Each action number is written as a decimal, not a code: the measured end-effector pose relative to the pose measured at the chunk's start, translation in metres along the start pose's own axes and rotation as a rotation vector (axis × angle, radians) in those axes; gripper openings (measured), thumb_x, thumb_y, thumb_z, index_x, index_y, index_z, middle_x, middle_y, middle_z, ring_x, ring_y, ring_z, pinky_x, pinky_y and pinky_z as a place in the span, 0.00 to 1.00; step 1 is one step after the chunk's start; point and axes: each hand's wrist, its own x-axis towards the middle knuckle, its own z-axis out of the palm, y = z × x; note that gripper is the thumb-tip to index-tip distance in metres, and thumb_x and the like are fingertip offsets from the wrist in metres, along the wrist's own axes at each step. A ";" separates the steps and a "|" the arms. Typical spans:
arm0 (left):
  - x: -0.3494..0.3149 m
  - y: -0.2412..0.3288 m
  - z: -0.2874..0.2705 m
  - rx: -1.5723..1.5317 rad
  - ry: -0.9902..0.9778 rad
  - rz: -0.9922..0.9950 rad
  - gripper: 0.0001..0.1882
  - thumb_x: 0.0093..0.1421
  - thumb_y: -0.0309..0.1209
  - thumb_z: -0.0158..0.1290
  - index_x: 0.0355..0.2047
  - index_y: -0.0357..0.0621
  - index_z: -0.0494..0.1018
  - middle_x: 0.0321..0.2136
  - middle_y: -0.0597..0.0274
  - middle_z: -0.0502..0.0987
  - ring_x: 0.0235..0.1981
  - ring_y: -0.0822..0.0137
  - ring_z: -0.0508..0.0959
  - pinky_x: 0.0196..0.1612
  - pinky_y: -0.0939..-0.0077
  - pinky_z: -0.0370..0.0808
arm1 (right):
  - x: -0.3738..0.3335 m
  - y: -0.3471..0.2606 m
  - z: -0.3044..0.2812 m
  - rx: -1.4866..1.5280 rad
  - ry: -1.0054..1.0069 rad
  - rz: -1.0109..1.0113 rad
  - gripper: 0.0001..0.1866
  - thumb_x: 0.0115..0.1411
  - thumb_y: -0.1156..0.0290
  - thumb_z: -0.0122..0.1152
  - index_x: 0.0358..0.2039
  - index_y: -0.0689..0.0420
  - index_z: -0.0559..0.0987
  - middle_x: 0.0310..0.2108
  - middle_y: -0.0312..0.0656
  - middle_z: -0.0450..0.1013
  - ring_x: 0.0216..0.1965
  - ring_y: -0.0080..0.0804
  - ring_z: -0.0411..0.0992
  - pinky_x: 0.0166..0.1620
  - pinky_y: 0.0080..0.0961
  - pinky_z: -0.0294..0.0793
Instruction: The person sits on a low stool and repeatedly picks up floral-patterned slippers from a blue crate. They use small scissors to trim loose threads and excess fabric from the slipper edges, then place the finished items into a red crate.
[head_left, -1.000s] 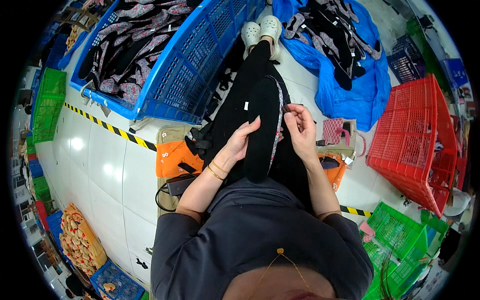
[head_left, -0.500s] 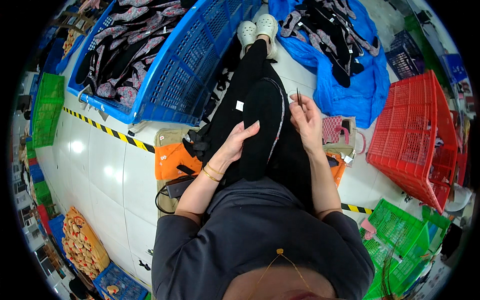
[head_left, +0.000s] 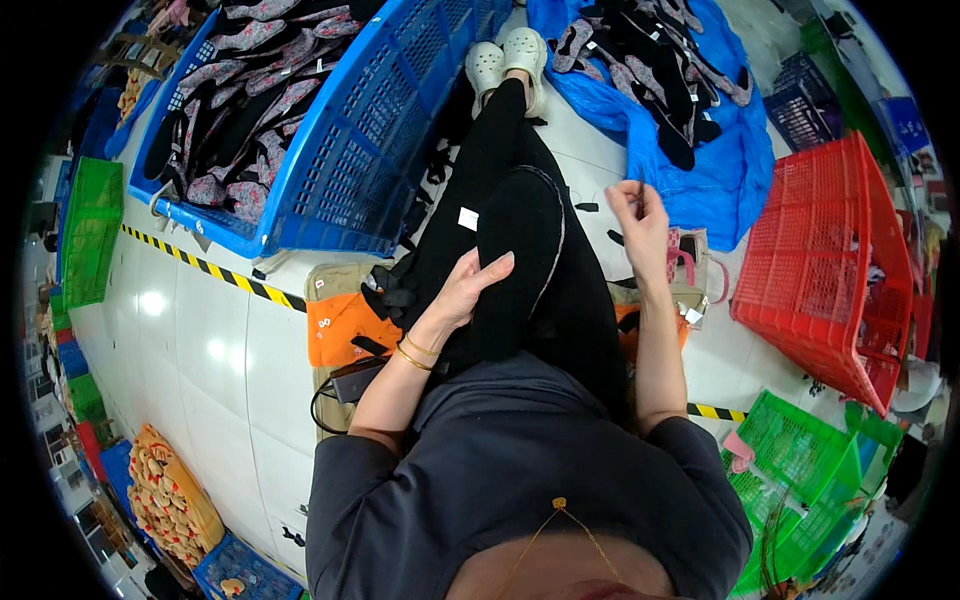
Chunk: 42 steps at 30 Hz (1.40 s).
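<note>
I sit on the floor with my legs stretched out, and a black oval fabric piece (head_left: 525, 235) with a grey stitched edge lies on my lap. My left hand (head_left: 468, 292) grips its left side, thumb on top. My right hand (head_left: 642, 218) is lifted off to the right of the piece, with the fingers pinched on a thin dark needle (head_left: 640, 186) that points up. I cannot make out any thread between the needle and the fabric.
A big blue crate (head_left: 370, 150) of patterned fabric pieces stands at the front left. Black pieces lie on a blue plastic sheet (head_left: 725, 150) at the front right. A red basket (head_left: 830, 260) and green baskets (head_left: 800, 460) stand to the right. An orange cushion (head_left: 335, 322) lies by my left hip.
My right hand has drawn away from the fabric edge, up and out to the right, with the needle in it. The left hand has kept its hold on the piece.
</note>
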 end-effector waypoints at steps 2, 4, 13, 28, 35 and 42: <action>0.005 -0.007 -0.005 0.010 -0.027 0.016 0.24 0.63 0.37 0.54 0.55 0.35 0.67 0.47 0.59 0.75 0.45 0.71 0.76 0.49 0.77 0.74 | -0.017 -0.022 0.006 0.167 -0.112 0.142 0.16 0.60 0.68 0.63 0.45 0.63 0.76 0.30 0.32 0.72 0.27 0.14 0.63 0.32 0.14 0.63; 0.007 -0.009 -0.004 -0.021 -0.093 -0.010 0.23 0.63 0.38 0.54 0.54 0.35 0.67 0.44 0.56 0.77 0.43 0.67 0.78 0.47 0.73 0.76 | -0.025 -0.053 0.012 0.404 -0.244 0.249 0.17 0.60 0.69 0.63 0.48 0.63 0.76 0.31 0.33 0.73 0.26 0.15 0.66 0.31 0.14 0.65; 0.007 -0.013 -0.006 -0.333 -0.263 -0.121 0.22 0.64 0.38 0.51 0.51 0.34 0.67 0.39 0.43 0.78 0.40 0.52 0.81 0.45 0.58 0.79 | -0.021 -0.049 0.014 0.380 -0.138 0.049 0.05 0.61 0.72 0.60 0.30 0.59 0.78 0.21 0.29 0.70 0.17 0.12 0.60 0.21 0.13 0.56; -0.009 0.008 0.041 0.368 -0.150 0.075 0.21 0.61 0.30 0.57 0.52 0.32 0.69 0.45 0.62 0.76 0.45 0.74 0.74 0.48 0.77 0.72 | -0.039 -0.052 0.008 0.398 -0.412 0.365 0.18 0.57 0.67 0.66 0.43 0.65 0.76 0.38 0.38 0.75 0.39 0.22 0.73 0.43 0.20 0.73; -0.025 0.071 -0.001 0.676 0.040 0.375 0.23 0.63 0.29 0.54 0.57 0.37 0.66 0.51 0.58 0.73 0.52 0.67 0.74 0.53 0.72 0.72 | 0.072 -0.031 0.019 0.236 -0.098 0.080 0.20 0.54 0.56 0.68 0.36 0.62 0.82 0.30 0.37 0.76 0.29 0.21 0.72 0.33 0.19 0.70; -0.022 0.281 -0.141 0.800 0.606 0.785 0.16 0.66 0.36 0.51 0.47 0.36 0.74 0.42 0.57 0.79 0.43 0.69 0.78 0.48 0.76 0.75 | 0.090 -0.023 -0.003 0.665 0.044 0.270 0.16 0.66 0.71 0.52 0.52 0.64 0.69 0.42 0.51 0.77 0.11 0.11 0.52 0.13 0.12 0.47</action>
